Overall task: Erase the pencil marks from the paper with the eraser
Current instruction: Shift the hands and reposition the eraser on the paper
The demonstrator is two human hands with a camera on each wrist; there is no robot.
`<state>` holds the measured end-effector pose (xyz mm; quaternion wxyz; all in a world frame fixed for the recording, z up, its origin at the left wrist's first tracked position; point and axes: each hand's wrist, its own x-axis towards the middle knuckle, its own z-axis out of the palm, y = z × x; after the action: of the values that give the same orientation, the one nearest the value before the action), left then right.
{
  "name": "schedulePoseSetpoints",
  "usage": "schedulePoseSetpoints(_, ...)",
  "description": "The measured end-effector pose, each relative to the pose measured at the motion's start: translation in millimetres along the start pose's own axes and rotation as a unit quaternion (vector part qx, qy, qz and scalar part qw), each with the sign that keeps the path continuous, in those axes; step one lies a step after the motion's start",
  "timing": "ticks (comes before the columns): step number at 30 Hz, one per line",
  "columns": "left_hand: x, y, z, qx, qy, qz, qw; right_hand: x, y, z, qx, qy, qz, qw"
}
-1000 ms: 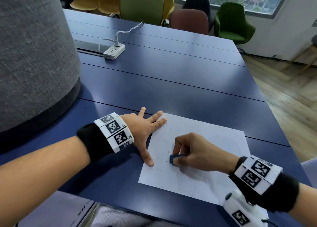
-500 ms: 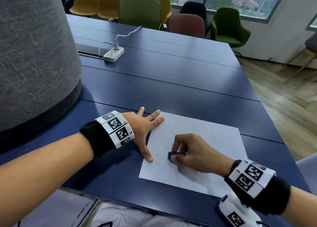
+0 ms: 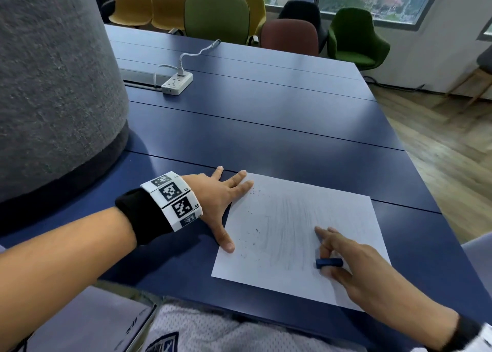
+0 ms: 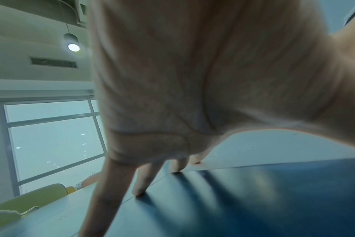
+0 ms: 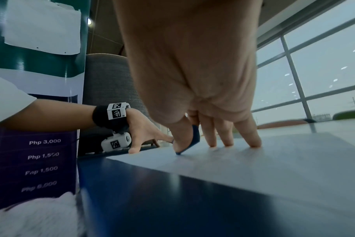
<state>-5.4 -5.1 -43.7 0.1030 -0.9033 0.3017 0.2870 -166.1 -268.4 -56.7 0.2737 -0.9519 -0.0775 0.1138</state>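
The right hand [image 3: 354,261] rests on the lower right part of the paper [image 3: 287,218]. It pinches the eraser [image 3: 328,262] between thumb and forefinger, while its other three fingers [image 5: 225,136] stretch out straight with their tips on the sheet. In the right wrist view the eraser [image 5: 194,141] stands tilted, one lower corner touching the paper [image 5: 274,154].

The left hand [image 3: 218,200] lies flat and spread, holding nothing. Its thumb presses the paper's left edge near the near corner, and its forefinger tip sits on the far left corner; the remaining fingers rest on the table [image 3: 266,138] just beside the sheet. The left wrist view shows the fingertips [image 4: 138,190] planted on the table [image 4: 253,200].

Faint grey pencil streaks [image 3: 290,224] cover the middle of the paper, and dark crumbs [image 3: 253,237] are scattered over its left part.

Farther off on the table lies a white power strip [image 3: 177,82] with its cord. A large grey fabric column [image 3: 53,85] stands at the left, and chairs [image 3: 217,16] line the far end under a window.
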Motion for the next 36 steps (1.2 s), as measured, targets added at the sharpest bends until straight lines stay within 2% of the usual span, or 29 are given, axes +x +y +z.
schedulePoseSetpoints(6, -12, -7, 12, -0.026, 0.021, 0.007, 0.999, -10, 10, 8, 0.037, -0.026, 0.011, 0.999)
schedulePoseSetpoints(10, -32, 10, 19, 0.006, 0.027, 0.016, 0.999, -15, 10, 14, 0.052, -0.023, 0.004, 0.998)
schedulePoseSetpoints(16, -61, 79, 60, 0.094, 0.085, 0.198, 0.972, -16, 10, 12, 0.061, -0.024, 0.005, 0.998)
schedulePoseSetpoints(18, -62, 85, 71, 0.091, 0.072, 0.213, 0.970, -17, 10, 13, 0.060, -0.026, 0.001, 0.998)
schedulePoseSetpoints(21, -62, 72, 73, 0.073, 0.060, 0.174, 0.980, -17, 12, 15, 0.062, -0.020, -0.004, 0.998)
schedulePoseSetpoints(23, -60, 54, 67, 0.070, 0.037, 0.108, 0.991, -17, 14, 17, 0.060, -0.012, -0.010, 0.998)
schedulePoseSetpoints(26, -57, 36, 60, 0.065, 0.040, 0.026, 0.997, -18, 16, 18, 0.058, -0.006, -0.019, 0.998)
schedulePoseSetpoints(28, -60, 45, 65, 0.080, 0.046, 0.068, 0.993, -18, 15, 18, 0.064, -0.007, -0.017, 0.998)
schedulePoseSetpoints(30, -66, 66, 73, 0.081, 0.043, 0.161, 0.983, -17, 15, 17, 0.061, -0.011, -0.015, 0.998)
schedulePoseSetpoints(31, -69, 74, 75, 0.074, 0.042, 0.188, 0.978, -17, 15, 17, 0.058, -0.012, -0.015, 0.998)
schedulePoseSetpoints(32, -69, 76, 77, 0.065, 0.043, 0.187, 0.979, -17, 15, 17, 0.056, -0.014, -0.015, 0.998)
schedulePoseSetpoints(33, -68, 72, 77, 0.056, 0.044, 0.162, 0.984, -16, 15, 16, 0.055, -0.015, -0.015, 0.998)
schedulePoseSetpoints(36, -58, 48, 68, 0.052, 0.041, 0.030, 0.997, -17, 15, 16, 0.051, -0.014, -0.016, 0.998)
